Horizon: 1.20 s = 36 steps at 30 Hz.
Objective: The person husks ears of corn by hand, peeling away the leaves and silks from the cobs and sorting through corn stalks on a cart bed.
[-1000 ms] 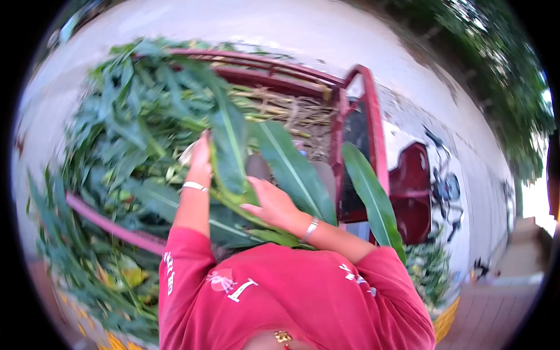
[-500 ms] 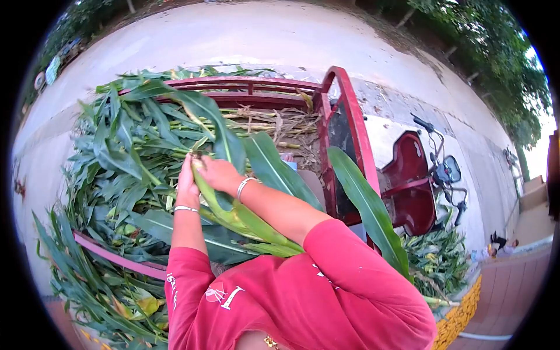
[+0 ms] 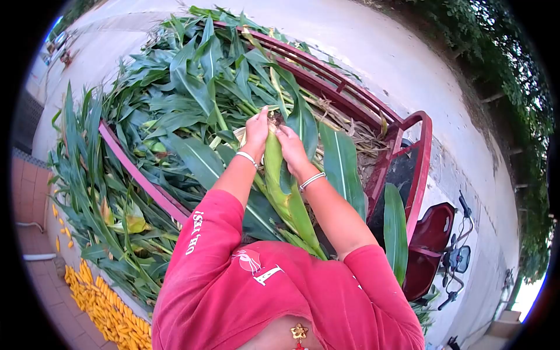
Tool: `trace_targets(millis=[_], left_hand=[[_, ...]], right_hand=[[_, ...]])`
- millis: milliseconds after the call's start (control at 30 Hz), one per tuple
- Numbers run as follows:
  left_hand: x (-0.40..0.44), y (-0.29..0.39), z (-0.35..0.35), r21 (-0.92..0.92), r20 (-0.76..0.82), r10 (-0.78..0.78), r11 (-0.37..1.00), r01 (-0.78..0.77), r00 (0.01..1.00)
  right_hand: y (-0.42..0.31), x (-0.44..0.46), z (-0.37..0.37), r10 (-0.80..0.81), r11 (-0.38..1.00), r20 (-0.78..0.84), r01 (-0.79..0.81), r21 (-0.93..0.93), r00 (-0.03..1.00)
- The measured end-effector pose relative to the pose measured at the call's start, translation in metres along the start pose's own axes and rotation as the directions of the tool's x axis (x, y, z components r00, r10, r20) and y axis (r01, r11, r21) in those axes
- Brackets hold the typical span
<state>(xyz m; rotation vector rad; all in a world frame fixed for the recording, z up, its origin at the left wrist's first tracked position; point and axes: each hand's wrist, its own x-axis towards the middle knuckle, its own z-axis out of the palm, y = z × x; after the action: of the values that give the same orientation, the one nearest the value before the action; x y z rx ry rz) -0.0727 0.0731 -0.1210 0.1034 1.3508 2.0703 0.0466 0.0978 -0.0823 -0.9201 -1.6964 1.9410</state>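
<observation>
A green-husked ear of corn (image 3: pixel 273 160), still on its leafy stalk, points away from my body, its dark tip up between my hands. My left hand (image 3: pixel 255 131) is closed on the husk near the tip from the left. From the right, my right hand (image 3: pixel 291 147) grips the same ear, thumb close to the tip. The fingertips of both hands are partly hidden. Below the hands, the stalk runs down toward my red shirt. Broad corn leaves (image 3: pixel 344 163) spread out on either side.
Cut corn stalks (image 3: pixel 157 111) pile over a red cart's bed. Its far rail (image 3: pixel 326 81) and front frame (image 3: pixel 421 169) stand up, and a pink side bar (image 3: pixel 137 169) crosses at left. Yellow corn cobs (image 3: pixel 108 306) lie lower left. A seat and handlebars (image 3: pixel 458 256) are at right.
My view has turned, so the cart appears tilted and the yellow cobs at lower left show more. Both hands stay on the ear near its tip, with my right hand now lower beside it.
</observation>
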Motion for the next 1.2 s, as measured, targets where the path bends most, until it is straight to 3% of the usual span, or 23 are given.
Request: trace_targets(millis=[100, 200, 267, 300, 367, 400, 467, 500, 533, 567, 600, 633, 667, 700, 767, 833, 867, 933, 967, 1033, 1100, 1133, 1200], left_hand=[[-0.005, 0.002, -0.003, 0.215, -0.088, 0.149, 0.968, -0.128, 0.985], [-0.022, 0.012, -0.003, 0.305, -0.135, 0.279, 0.925, -0.229, 0.951], [-0.036, 0.021, -0.01, 0.676, -0.012, 0.407, 0.677, -0.293, 0.913], [-0.047, 0.026, -0.017, 0.678, -0.021, 0.409, 0.677, -0.288, 0.912], [-0.07, 0.035, -0.028, 0.639, 0.243, 0.583, 0.505, -0.58, 0.775], [-0.084, 0.038, -0.035, 0.643, 0.235, 0.583, 0.507, -0.574, 0.778], [-0.103, 0.044, -0.046, 0.721, 0.237, 0.312, 0.579, -0.382, 0.92], [-0.102, 0.04, -0.048, 0.726, 0.23, 0.307, 0.578, -0.373, 0.923], [-0.096, 0.035, -0.045, 0.639, 0.171, 0.352, 0.671, -0.376, 0.92], [-0.091, 0.032, -0.042, 0.538, 0.108, 0.39, 0.751, -0.384, 0.914], [-0.091, 0.037, -0.033, 0.38, -0.051, 0.218, 0.907, -0.183, 0.975], [-0.086, 0.037, -0.026, 0.38, -0.049, 0.218, 0.907, -0.183, 0.975], [-0.081, 0.037, -0.018, 0.132, -0.182, 0.162, 0.981, -0.139, 0.97], [-0.076, 0.037, -0.012, -0.134, -0.297, 0.072, 0.984, -0.116, 0.952], [-0.065, 0.03, -0.004, -0.159, -0.327, 0.072, 0.979, -0.13, 0.942], [-0.062, 0.031, 0.007, -0.417, -0.366, -0.043, 0.901, -0.122, 0.93], [-0.063, 0.031, 0.008, -0.419, -0.363, -0.047, 0.9, -0.118, 0.93], [-0.074, 0.041, 0.009, -0.421, -0.259, -0.016, 0.902, -0.098, 0.966], [-0.078, 0.044, 0.007, -0.422, -0.209, -0.003, 0.902, -0.088, 0.978], [-0.107, 0.04, -0.014, -0.349, 0.013, -0.06, 0.935, 0.061, 0.998], [-0.183, 0.045, -0.039, -0.223, 0.171, -0.278, 0.924, 0.312, 0.945], [-0.222, 0.051, -0.051, -0.147, 0.225, -0.411, 0.882, 0.448, 0.884], [-0.265, 0.065, -0.081, -0.05, 0.305, -0.446, 0.875, 0.481, 0.842]], right_hand=[[0.0, 0.002, 0.0, 0.054, 0.998, 0.023, -0.055, 0.027, 0.998], [0.004, 0.007, -0.005, 0.051, 0.994, 0.063, -0.057, 0.098, 0.997], [0.005, 0.009, -0.006, 0.044, 0.983, 0.095, -0.06, 0.175, 0.995], [0.005, 0.009, -0.005, 0.047, 0.983, 0.105, -0.065, 0.174, 0.993], [0.0, 0.012, -0.008, 0.102, 0.977, 0.197, -0.136, 0.167, 0.975], [-0.003, 0.01, -0.007, 0.097, 0.973, 0.242, -0.143, 0.182, 0.965], [-0.025, 0.002, 0.002, 0.115, 0.982, 0.262, -0.15, 0.118, 0.958], [-0.03, -0.001, 0.005, 0.131, 0.987, 0.276, -0.151, 0.05, 0.952], [-0.027, 0.003, 0.009, 0.134, 0.987, 0.28, -0.154, 0.05, 0.951], [-0.021, 0.01, 0.012, 0.171, 0.984, 0.174, -0.178, 0.027, 0.97], [-0.014, 0.016, 0.014, 0.202, 0.979, 0.064, -0.203, 0.008, 0.977], [-0.007, 0.023, 0.011, 0.201, 0.979, 0.061, -0.202, 0.008, 0.978], [0.001, 0.029, 0.006, 0.206, 0.975, 0.143, -0.215, 0.056, 0.968], [-0.006, 0.027, 0.006, 0.204, 0.968, 0.226, -0.23, 0.098, 0.953], [-0.017, 0.016, 0.005, 0.223, 0.964, 0.248, -0.251, 0.087, 0.943], [-0.017, 0.015, 0.009, 0.199, 0.976, 0.077, -0.205, 0.079, 0.977], [-0.014, 0.018, 0.007, 0.2, 0.976, 0.074, -0.205, 0.078, 0.977], [-0.004, 0.027, 0.003, 0.06, 0.988, 0.104, -0.044, -0.147, 0.993], [0.003, 0.029, 0.001, 0.064, 0.988, 0.103, -0.049, -0.148, 0.993], [0.005, 0.037, -0.004, -0.094, 0.912, 0.046, 0.105, -0.395, 0.994], [-0.003, 0.032, -0.023, 0.003, 0.986, 0.013, -0.001, -0.164, 1.0], [-0.009, 0.034, -0.028, -0.057, 0.97, -0.038, 0.046, -0.24, 0.998], [-0.011, 0.033, -0.035, -0.129, 0.936, -0.059, 0.102, -0.336, 0.99]])
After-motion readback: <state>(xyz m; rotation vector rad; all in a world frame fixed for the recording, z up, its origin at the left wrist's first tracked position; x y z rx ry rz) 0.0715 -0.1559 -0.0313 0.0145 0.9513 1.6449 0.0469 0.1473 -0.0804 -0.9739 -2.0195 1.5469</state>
